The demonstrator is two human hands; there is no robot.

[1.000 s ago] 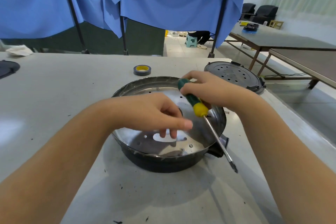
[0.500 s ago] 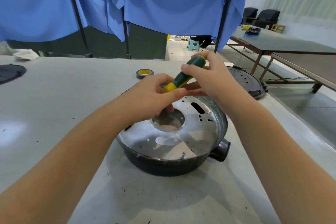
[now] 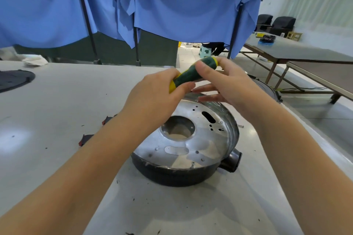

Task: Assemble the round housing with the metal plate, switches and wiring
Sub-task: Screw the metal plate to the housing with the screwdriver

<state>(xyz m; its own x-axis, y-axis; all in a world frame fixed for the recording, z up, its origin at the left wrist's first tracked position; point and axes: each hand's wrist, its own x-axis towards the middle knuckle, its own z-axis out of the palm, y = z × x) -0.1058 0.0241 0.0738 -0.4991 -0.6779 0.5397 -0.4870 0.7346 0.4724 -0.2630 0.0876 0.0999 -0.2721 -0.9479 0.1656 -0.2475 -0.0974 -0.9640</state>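
The round housing [image 3: 183, 174] stands on the tabletop [image 3: 57, 120], and the metal plate [image 3: 191, 139] sits inside its rim, with a large center hole and several small holes. Above it both hands hold a screwdriver [image 3: 188, 78] by its green and yellow handle. The left hand [image 3: 154, 99] grips the yellow end, and the right hand [image 3: 223, 84] pinches the far end with the thumb, the other fingers straight. The shaft is hidden, so I cannot tell where the tip points. I think the step is fastening the plate. It is good to hold the tool upright on the screw, press down firmly, and steady the housing with one hand so the plate does not shift.
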